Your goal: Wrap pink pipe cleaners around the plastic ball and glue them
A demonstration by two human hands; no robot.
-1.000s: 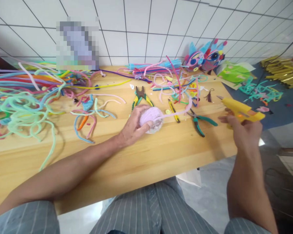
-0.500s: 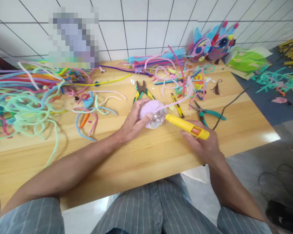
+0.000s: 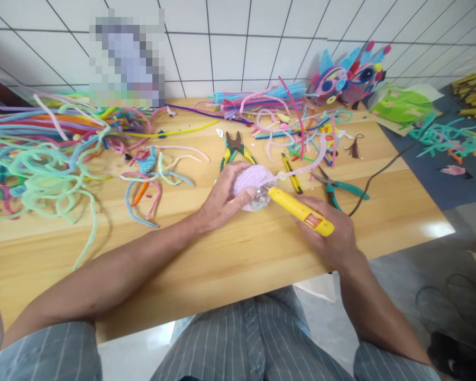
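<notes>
My left hand (image 3: pixel 230 196) is closed around a clear plastic ball (image 3: pixel 262 198), its thumb across the front. Lilac pipe cleaner (image 3: pixel 252 177) is coiled over the upper left of this ball, and its loose tail (image 3: pixel 307 168) trails off to the right. In my right hand (image 3: pixel 333 233) is a yellow glue gun (image 3: pixel 301 209), its metal tip against or very near the lower edge of the coils. I cannot tell whether the tip touches. Just behind the ball lie pliers with yellow-green handles (image 3: pixel 235 147). A yellow utility knife (image 3: pixel 292 173) and teal-handled pliers (image 3: pixel 341 188) lie to the right.
Heaped pipe cleaners (image 3: pixel 43 159) cover the table's left side, and more bundles (image 3: pixel 262 98) lie along the tiled wall. Two decorated figures (image 3: pixel 349 79) stand at the back right beside a green package (image 3: pixel 404 103). A black cord (image 3: pixel 375 177) crosses the right edge.
The view has shifted slightly. The glue gun's rear end has dipped a little and rolled, with its tip still at the coils. My left hand keeps its hold on the ball.
</notes>
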